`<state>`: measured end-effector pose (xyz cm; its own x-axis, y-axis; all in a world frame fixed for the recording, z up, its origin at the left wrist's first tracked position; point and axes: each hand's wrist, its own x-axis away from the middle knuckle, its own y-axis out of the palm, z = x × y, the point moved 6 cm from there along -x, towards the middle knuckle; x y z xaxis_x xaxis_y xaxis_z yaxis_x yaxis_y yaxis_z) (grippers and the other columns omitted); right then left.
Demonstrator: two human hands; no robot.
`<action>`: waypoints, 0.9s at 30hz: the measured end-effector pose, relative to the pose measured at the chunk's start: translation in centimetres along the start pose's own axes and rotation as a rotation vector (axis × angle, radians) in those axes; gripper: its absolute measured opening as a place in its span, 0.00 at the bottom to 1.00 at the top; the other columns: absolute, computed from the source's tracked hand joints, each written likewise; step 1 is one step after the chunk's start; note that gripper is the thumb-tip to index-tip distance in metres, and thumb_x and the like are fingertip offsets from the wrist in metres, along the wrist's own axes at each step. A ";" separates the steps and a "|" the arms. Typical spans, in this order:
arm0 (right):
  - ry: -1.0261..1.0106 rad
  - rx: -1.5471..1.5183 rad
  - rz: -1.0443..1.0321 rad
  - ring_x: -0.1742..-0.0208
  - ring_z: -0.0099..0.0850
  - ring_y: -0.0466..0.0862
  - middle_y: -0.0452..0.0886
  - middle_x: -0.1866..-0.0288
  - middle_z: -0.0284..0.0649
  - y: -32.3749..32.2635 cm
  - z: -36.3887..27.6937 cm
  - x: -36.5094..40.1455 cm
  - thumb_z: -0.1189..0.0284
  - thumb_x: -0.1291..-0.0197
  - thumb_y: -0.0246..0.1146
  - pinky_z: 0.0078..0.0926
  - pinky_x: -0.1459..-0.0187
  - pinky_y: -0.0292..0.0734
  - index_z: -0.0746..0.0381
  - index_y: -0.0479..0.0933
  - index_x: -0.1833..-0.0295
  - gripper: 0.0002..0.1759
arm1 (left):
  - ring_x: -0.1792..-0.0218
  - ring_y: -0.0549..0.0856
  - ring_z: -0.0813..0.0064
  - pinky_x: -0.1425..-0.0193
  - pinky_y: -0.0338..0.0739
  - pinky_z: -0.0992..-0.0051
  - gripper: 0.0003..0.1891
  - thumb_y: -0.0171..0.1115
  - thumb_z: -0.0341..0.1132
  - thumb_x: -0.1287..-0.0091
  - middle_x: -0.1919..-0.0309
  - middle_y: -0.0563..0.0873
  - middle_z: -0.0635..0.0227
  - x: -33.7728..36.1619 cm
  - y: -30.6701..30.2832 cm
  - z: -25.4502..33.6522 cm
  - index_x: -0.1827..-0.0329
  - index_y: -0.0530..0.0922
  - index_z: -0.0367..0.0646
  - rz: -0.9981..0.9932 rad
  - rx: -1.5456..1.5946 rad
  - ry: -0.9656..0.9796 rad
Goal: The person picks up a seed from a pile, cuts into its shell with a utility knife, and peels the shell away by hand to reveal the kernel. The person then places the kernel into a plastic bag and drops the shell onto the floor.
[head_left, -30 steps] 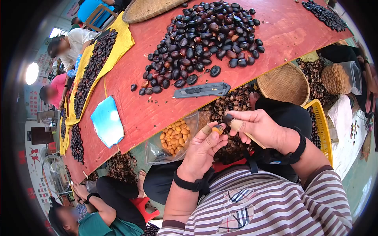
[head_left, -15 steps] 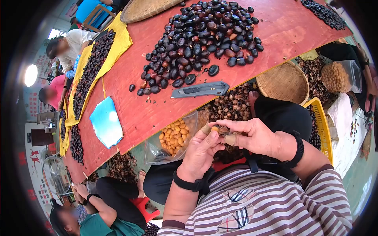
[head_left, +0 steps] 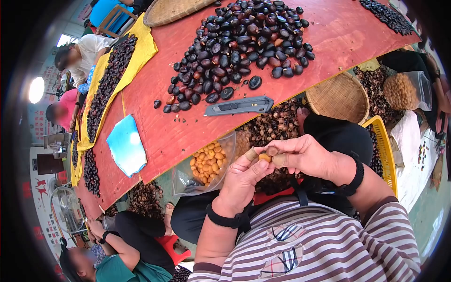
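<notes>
My left hand (head_left: 242, 181) pinches an orange kernel (head_left: 265, 157) between thumb and forefinger. Close against it, my right hand (head_left: 307, 157) holds a brown shell piece (head_left: 272, 150) in its fingertips. Fingertip covers show on both hands. Below them lies a heap of brown shells (head_left: 270, 129). Left of my left hand, a clear plastic bag (head_left: 183, 183) contains orange kernels (head_left: 206, 164). A grey box cutter (head_left: 239, 106) rests on the red table (head_left: 164, 136), beside a large pile of dark nuts (head_left: 235, 51).
A woven basket (head_left: 338, 98) and a yellow crate (head_left: 383, 155) are at the right. A blue-white sheet (head_left: 127, 145) and yellow cloth (head_left: 145, 47) with dark nuts lie at the left. A co-worker in green (head_left: 127, 268) sits lower left; other people are around the table.
My fingers have shifted slightly around the kernel and shell. More of the orange kernel shows, and the shell piece now sits just above it.
</notes>
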<state>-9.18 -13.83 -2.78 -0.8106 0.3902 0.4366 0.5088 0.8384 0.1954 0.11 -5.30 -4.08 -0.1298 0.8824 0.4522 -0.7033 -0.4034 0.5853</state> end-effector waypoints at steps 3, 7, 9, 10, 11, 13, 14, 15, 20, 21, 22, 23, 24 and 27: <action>0.057 -0.092 -0.034 0.83 0.14 0.69 0.77 0.74 0.31 -0.3 0.6 -0.2 0.76 0.46 0.55 0.09 0.81 0.67 0.59 0.72 0.50 0.16 | 0.60 0.79 0.77 0.54 0.75 0.78 0.16 0.55 0.28 0.42 0.58 0.78 0.67 -0.2 0.1 0.2 0.50 0.69 0.43 -0.035 -0.065 0.013; 0.073 -0.126 -0.059 0.82 0.13 0.69 0.77 0.73 0.30 -0.3 1.1 -0.4 0.75 0.46 0.56 0.09 0.80 0.66 0.59 0.72 0.50 0.16 | 0.59 0.79 0.77 0.53 0.74 0.78 0.17 0.55 0.27 0.42 0.56 0.77 0.67 0.0 0.3 0.3 0.48 0.69 0.43 -0.051 -0.064 0.034; 0.043 -0.025 -0.031 0.82 0.13 0.68 0.77 0.73 0.30 0.0 0.6 -0.4 0.74 0.46 0.56 0.09 0.80 0.66 0.59 0.72 0.50 0.16 | 0.58 0.78 0.77 0.53 0.74 0.77 0.18 0.55 0.26 0.43 0.56 0.76 0.66 -0.2 0.0 0.0 0.48 0.69 0.43 -0.041 0.041 0.016; 0.015 0.034 -0.018 0.82 0.13 0.68 0.77 0.72 0.30 0.3 0.3 -0.4 0.74 0.46 0.56 0.10 0.79 0.67 0.59 0.73 0.50 0.16 | 0.58 0.78 0.76 0.53 0.74 0.77 0.18 0.55 0.26 0.43 0.56 0.76 0.66 -0.4 -0.3 -0.2 0.48 0.69 0.43 -0.019 0.049 -0.006; -0.014 0.094 -0.009 0.81 0.13 0.68 0.77 0.72 0.30 0.5 0.0 -0.4 0.74 0.46 0.56 0.10 0.79 0.67 0.58 0.73 0.50 0.15 | 0.58 0.78 0.76 0.53 0.74 0.77 0.18 0.55 0.26 0.43 0.55 0.76 0.66 -0.5 -0.9 -0.3 0.48 0.68 0.43 0.006 0.057 -0.025; -0.078 0.117 0.028 0.79 0.12 0.67 0.76 0.72 0.28 0.4 -0.7 -0.4 0.74 0.45 0.56 0.10 0.76 0.67 0.58 0.73 0.51 0.14 | 0.59 0.79 0.76 0.53 0.75 0.76 0.17 0.55 0.26 0.43 0.56 0.77 0.66 -0.2 -1.2 0.2 0.49 0.69 0.43 0.044 0.029 -0.015; -0.117 0.089 0.057 0.78 0.12 0.68 0.76 0.72 0.28 0.0 -0.7 -0.6 0.74 0.45 0.56 0.10 0.76 0.68 0.58 0.73 0.51 0.14 | 0.60 0.79 0.76 0.54 0.75 0.77 0.17 0.55 0.26 0.43 0.57 0.77 0.67 0.1 -0.9 0.6 0.50 0.70 0.42 0.051 -0.008 0.012; -0.156 0.063 0.085 0.77 0.12 0.68 0.76 0.72 0.27 -0.4 -0.9 -0.8 0.74 0.45 0.56 0.10 0.75 0.68 0.58 0.73 0.51 0.14 | 0.60 0.79 0.76 0.54 0.75 0.77 0.16 0.55 0.26 0.43 0.58 0.78 0.67 0.3 -0.5 1.2 0.50 0.70 0.42 0.059 -0.045 0.040; -0.417 0.665 0.206 0.73 0.27 0.77 0.79 0.72 0.38 -1.9 -1.9 -1.4 0.68 0.47 0.57 0.27 0.71 0.71 0.57 0.76 0.59 0.10 | 0.65 0.80 0.79 0.59 0.75 0.80 0.13 0.57 0.27 0.44 0.64 0.79 0.69 1.5 -2.0 4.2 0.55 0.74 0.39 0.173 -0.255 0.043; -0.418 0.932 0.214 0.71 0.32 0.78 0.78 0.73 0.40 -1.9 -2.4 -0.9 0.66 0.49 0.58 0.31 0.70 0.72 0.58 0.76 0.61 0.10 | 0.65 0.80 0.81 0.61 0.75 0.82 0.12 0.57 0.27 0.44 0.65 0.80 0.69 1.8 -2.5 4.7 0.56 0.75 0.39 0.203 -0.280 0.070; -0.416 1.200 0.222 0.70 0.37 0.79 0.77 0.74 0.42 -1.9 -3.1 -0.5 0.64 0.50 0.58 0.34 0.69 0.72 0.58 0.76 0.64 0.11 | 0.68 0.79 0.82 0.66 0.73 0.84 0.14 0.59 0.29 0.45 0.68 0.80 0.70 2.3 -3.9 4.9 0.55 0.74 0.38 0.292 -0.332 0.043; -0.372 1.210 0.212 0.69 0.39 0.78 0.77 0.74 0.42 -1.9 -4.0 -0.5 0.63 0.51 0.58 0.36 0.68 0.72 0.59 0.75 0.65 0.12 | 0.69 0.79 0.83 0.67 0.73 0.84 0.15 0.59 0.29 0.45 0.69 0.80 0.70 2.5 -5.5 5.3 0.55 0.74 0.37 0.345 -0.402 0.066; -0.328 1.219 0.200 0.67 0.41 0.77 0.76 0.74 0.43 -1.9 -5.1 -0.7 0.62 0.52 0.58 0.37 0.67 0.72 0.59 0.74 0.66 0.12 | 0.69 0.79 0.83 0.68 0.73 0.85 0.15 0.60 0.30 0.45 0.70 0.80 0.71 2.6 -7.5 5.4 0.54 0.74 0.37 0.402 -0.471 0.086; -0.487 1.304 0.218 0.70 0.40 0.76 0.74 0.70 0.40 -0.9 -6.9 -2.8 0.66 0.55 0.59 0.35 0.70 0.72 0.59 0.73 0.62 0.13 | 0.71 0.78 0.84 0.70 0.72 0.84 0.17 0.61 0.31 0.46 0.71 0.80 0.70 3.1 -12.5 5.4 0.54 0.74 0.36 0.568 -0.618 0.096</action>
<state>-5.34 -18.27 1.88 -0.9057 0.4216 -0.0436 0.2225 0.3853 -0.8956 12.27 1.16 -6.31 -0.6183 0.6136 0.4912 -0.7655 -0.6117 -0.1995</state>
